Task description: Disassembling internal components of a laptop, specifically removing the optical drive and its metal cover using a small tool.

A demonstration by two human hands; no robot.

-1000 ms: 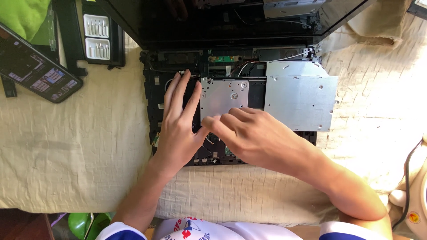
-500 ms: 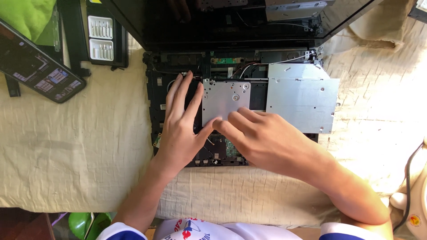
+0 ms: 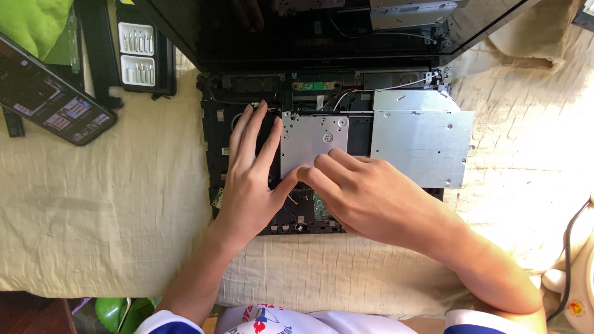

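Silver drive caddy (image 3: 314, 141) flat, both hands (image 3: 309, 185) touching its near edge

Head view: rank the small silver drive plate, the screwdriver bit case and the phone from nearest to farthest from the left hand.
1. Small silver drive plate: just right of the left hand, whose thumb touches its lower edge.
2. Screwdriver bit case: up and to the left, on the cloth beside the laptop.
3. Phone: farthest, near the left edge.
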